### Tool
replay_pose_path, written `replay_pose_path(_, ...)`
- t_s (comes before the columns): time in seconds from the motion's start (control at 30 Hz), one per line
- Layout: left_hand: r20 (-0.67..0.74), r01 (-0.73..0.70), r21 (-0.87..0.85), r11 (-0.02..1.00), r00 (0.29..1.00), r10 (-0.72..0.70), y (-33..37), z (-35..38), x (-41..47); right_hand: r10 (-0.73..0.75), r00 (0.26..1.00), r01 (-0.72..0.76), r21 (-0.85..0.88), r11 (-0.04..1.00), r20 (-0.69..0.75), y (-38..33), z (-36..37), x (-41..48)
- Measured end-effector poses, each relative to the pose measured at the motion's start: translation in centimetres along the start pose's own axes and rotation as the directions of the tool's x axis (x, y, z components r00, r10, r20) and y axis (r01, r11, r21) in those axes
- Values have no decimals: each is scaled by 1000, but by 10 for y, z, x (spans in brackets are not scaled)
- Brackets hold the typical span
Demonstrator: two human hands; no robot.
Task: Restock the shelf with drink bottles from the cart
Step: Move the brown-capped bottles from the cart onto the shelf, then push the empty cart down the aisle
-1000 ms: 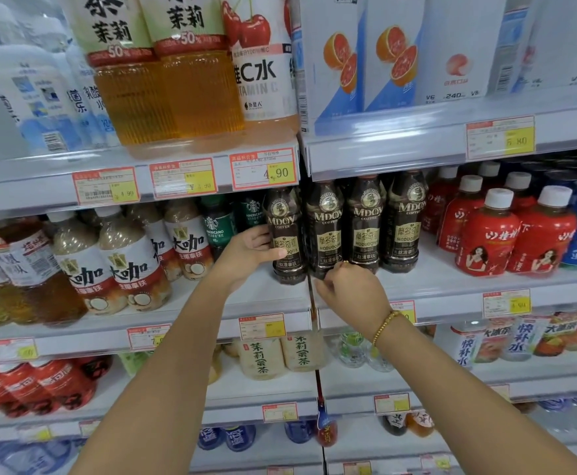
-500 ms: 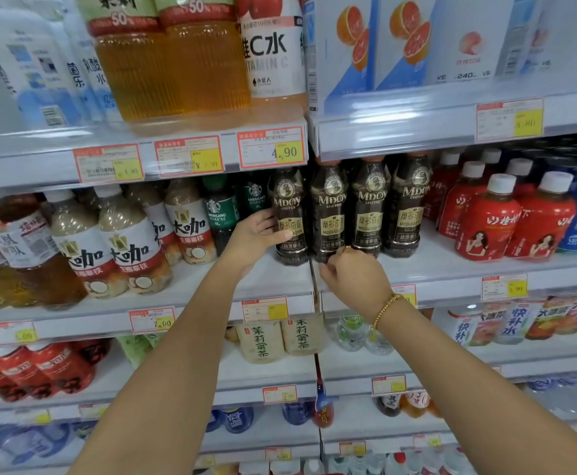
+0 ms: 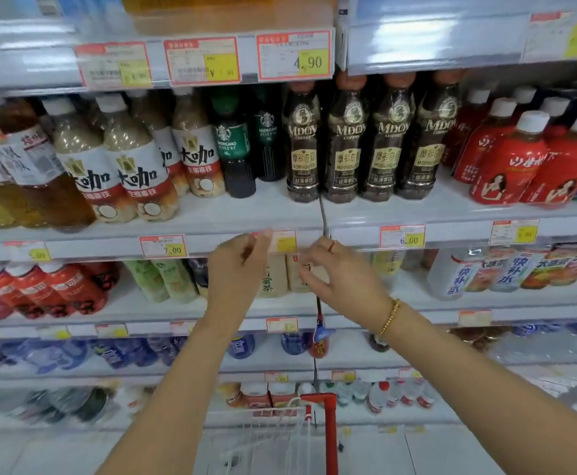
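Observation:
Several dark MDOY coffee bottles stand in a row at the front of the middle shelf. My left hand hangs below the shelf edge, in front of a price tag, fingers loosely curled and holding nothing. My right hand is beside it, fingers spread and empty, a ring on one finger and a gold bracelet at the wrist. Both hands are apart from the bottles. The cart, white wire with a red post, shows at the bottom centre.
Milky coffee bottles and green Starbucks bottles stand left of the MDOY row, red bottles to the right. Lower shelves hold tea, water and red drinks. Price tags line each shelf edge.
Both hands let go of the MDOY bottles and dropped from the shelf to below its front edge. The view tilted down, bringing the cart into sight.

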State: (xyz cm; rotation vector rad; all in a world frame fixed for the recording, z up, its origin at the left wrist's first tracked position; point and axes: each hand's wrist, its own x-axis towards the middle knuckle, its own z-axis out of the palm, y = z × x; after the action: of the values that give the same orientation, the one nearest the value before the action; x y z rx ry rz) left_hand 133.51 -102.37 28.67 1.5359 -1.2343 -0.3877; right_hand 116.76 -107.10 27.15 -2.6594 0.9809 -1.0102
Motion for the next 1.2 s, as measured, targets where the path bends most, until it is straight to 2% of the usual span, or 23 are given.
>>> replay_pose_path(0.07,14,44,107,993,999,-45,-28,-2,-19,-13,983,9,20,1000,185,8,27,-25)
replay_pose_path(0.13,11,117,166,979,993,-121,-57,-1,-42,-1,922,-7,21,1000,388,23,62,-50)
replay_pose_path(0.2,29,234,223,946,969,-247,-90,9,-74,8,806,-20,13,1000,592,38,96,-75)
replay_pose_path(0.27,30,382,281,880,913,-406,-125,28,-117,9,650,-2,-10,1000,760,53,125,-100)
replay_pose_path(0.43,-55,758,246,605,634,-772,-184,87,-238,-139,341,71,122,990,930,94,182,-163)
replay_pose_path(0.53,-65,882,205,425,446,-893,-197,129,-300,-224,163,134,204,970,961,113,206,-192)
replay_pose_path(0.6,-15,902,221,370,383,-924,-197,158,-330,-268,70,179,252,951,961,125,220,-209)
replay_pose_path(0.63,-1,894,248,373,386,-923,-195,171,-343,-296,45,211,280,936,954,130,226,-217)
replay_pose_path(0.7,-55,880,281,384,414,-908,-193,190,-366,-347,57,257,322,911,936,134,236,-228)
replay_pose_path(0.77,-206,886,344,310,393,-896,-193,200,-386,-393,104,270,354,895,914,132,244,-234)
replay_pose_path(0.83,-344,909,356,214,341,-875,-193,205,-400,-437,137,302,383,873,889,131,250,-240)
replay_pose_path(1.0,-458,921,345,183,335,-823,-193,211,-434,-502,174,358,421,833,847,124,249,-268)
replay_pose_path(1.2,-551,969,218,119,223,-804,-161,213,-514,-578,26,322,541,777,815,72,231,-324)
